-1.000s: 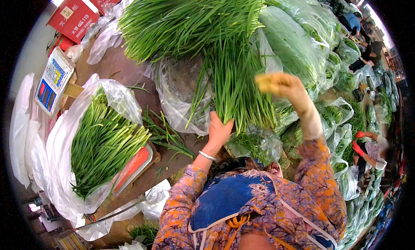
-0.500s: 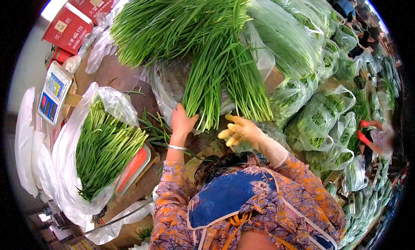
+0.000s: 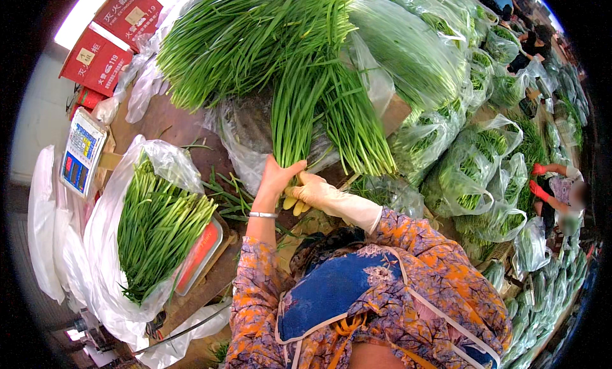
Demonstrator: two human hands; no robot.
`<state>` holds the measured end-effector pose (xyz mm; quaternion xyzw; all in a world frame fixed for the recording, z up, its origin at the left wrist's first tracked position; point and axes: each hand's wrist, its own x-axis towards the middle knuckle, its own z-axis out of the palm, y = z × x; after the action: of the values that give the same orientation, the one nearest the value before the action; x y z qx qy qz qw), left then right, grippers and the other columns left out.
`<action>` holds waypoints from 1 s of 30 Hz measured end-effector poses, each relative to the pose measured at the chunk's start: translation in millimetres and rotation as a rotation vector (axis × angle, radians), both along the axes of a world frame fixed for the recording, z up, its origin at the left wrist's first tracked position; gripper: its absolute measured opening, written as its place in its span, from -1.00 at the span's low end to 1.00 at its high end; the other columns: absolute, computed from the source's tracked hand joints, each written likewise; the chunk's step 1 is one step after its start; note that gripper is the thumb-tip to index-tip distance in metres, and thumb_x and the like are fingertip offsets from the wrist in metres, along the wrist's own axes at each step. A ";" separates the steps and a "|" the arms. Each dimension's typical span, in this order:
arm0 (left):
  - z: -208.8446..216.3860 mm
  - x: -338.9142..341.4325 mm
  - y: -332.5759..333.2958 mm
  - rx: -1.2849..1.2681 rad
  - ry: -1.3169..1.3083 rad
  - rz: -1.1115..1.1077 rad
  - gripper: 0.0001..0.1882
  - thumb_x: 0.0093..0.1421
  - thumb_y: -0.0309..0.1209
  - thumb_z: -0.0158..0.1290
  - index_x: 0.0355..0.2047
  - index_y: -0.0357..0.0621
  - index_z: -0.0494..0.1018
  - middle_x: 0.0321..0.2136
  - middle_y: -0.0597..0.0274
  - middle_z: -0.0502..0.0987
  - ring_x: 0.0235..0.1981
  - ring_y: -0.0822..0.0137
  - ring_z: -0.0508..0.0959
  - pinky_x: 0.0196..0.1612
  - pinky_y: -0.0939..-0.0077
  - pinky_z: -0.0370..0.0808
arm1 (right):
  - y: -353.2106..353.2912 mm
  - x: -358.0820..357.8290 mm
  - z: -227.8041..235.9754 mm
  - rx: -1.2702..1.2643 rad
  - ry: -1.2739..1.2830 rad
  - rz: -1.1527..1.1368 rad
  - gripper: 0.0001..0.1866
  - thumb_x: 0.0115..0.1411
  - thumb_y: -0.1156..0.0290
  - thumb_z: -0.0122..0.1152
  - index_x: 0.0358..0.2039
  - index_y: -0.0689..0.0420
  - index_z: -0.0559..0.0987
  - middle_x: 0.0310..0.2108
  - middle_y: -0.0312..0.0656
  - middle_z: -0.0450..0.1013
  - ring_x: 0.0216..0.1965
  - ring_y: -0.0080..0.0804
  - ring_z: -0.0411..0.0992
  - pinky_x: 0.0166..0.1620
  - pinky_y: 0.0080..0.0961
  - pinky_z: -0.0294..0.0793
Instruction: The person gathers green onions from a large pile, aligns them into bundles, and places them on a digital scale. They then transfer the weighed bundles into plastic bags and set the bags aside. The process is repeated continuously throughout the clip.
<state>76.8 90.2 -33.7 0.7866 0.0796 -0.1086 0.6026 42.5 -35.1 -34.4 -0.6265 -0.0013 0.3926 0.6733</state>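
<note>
A bunch of long green garlic chives (image 3: 293, 123) hangs toward me from a big heap of chives (image 3: 248, 44). My bare left hand (image 3: 274, 179), with a bracelet at the wrist, is closed round the stem ends of that bunch. My right hand (image 3: 311, 191), in a cream-yellow glove, presses against the same stem ends with curled fingers; they partly hide the tips. Just to the right lies a second bunch of chives (image 3: 360, 126), untouched. A clear plastic sheet (image 3: 239, 130) shows beneath the bunches.
On the left, more chives (image 3: 162, 228) lie in a white plastic bag (image 3: 102, 254) on a weighing scale (image 3: 204, 254) with a display panel (image 3: 84, 152). Red boxes (image 3: 95, 59) stand behind. Bagged greens (image 3: 472, 165) crowd the right; a person in red gloves (image 3: 540, 181) is beyond.
My right hand has moved left and its fingers have curled in at the stem ends. The left hand now wraps the bunch, whose stems are drawn closer together.
</note>
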 end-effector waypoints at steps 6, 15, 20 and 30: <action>-26.7 19.2 54.5 -0.086 0.126 0.091 -0.52 -0.13 -0.51 0.18 -0.17 -0.41 0.31 -0.33 0.06 0.49 -0.35 0.27 0.52 -0.27 0.48 0.46 | -30.8 -14.6 24.7 0.071 -0.041 0.012 -0.67 0.15 0.31 0.04 -0.18 0.30 0.41 -0.47 -0.09 0.51 -0.61 -0.42 0.44 -0.52 -0.54 0.45; 27.5 25.8 54.2 -0.236 0.220 0.043 -0.67 -0.01 -0.46 0.11 -0.20 -0.30 0.39 -0.34 0.20 0.50 -0.37 0.39 0.51 -0.29 0.52 0.44 | -17.8 26.5 -0.2 0.182 0.092 -0.131 -0.59 0.22 0.34 -0.12 0.04 0.26 0.22 -0.37 -0.02 0.51 -0.62 -0.46 0.43 -0.52 -0.62 0.40; 34.6 29.2 57.3 -0.260 0.244 0.070 -0.65 0.03 -0.37 0.11 -0.20 -0.31 0.38 -0.35 0.20 0.49 -0.36 0.39 0.51 -0.32 0.50 0.46 | 1.7 36.7 -1.9 0.365 0.165 -0.141 -0.70 0.21 0.33 -0.10 -0.10 0.23 0.33 -0.38 -0.02 0.50 -0.58 -0.44 0.44 -0.54 -0.60 0.38; 44.8 32.8 50.9 -0.166 0.225 -0.033 -0.69 0.03 -0.35 0.15 -0.25 -0.22 0.39 -0.43 0.26 0.49 -0.49 0.44 0.48 -0.45 0.55 0.46 | 10.0 48.7 72.8 -0.299 -0.391 0.292 -0.71 0.15 0.33 -0.04 -0.19 0.24 0.41 -0.53 -0.14 0.51 -0.61 -0.45 0.45 -0.45 -0.53 0.45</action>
<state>109.6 141.1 11.1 0.7182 0.1246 -0.2123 0.6508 91.3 -25.1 38.4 -0.7759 -0.1634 0.3527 0.4969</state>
